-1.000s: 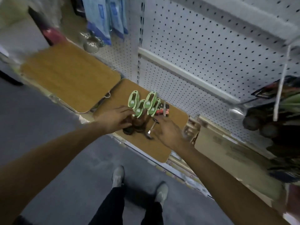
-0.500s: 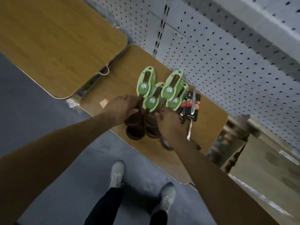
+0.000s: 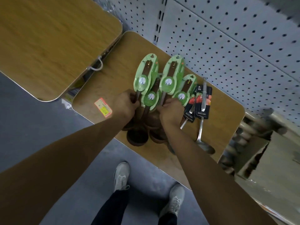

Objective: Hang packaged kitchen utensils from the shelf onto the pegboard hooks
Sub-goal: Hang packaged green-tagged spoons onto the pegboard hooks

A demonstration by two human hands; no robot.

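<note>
Green card sleeves mark the wooden ladles we are gathering: four of them lie fanned on the wood-grain shelf board, hang-holes pointing toward the pegboard and dark bowls toward us at the board's front edge. Our left hand curls round the handle of the leftmost ladle just below its card, and our right hand closes on the handles of the ladles on the right; both grips are narrow and wrapped on the stems, though the fingertips are hidden beneath the cards. We judge the hold is low on the handles so the carded tops stay free to slip over a hook, and so several can be bunched and lifted together.

Just beside our right hand lie two steel spoons in black cards printed with red fruit, their bowls also toward us; they wait untouched. A red and yellow price sticker sits on the board near our left wrist. A second wood-grain board lies to the left, with a white cord loop at its edge. No hooks show on the pegboard within this view, so the hanging spot lies elsewhere. Below, our pale trainers stand on grey floor
</note>
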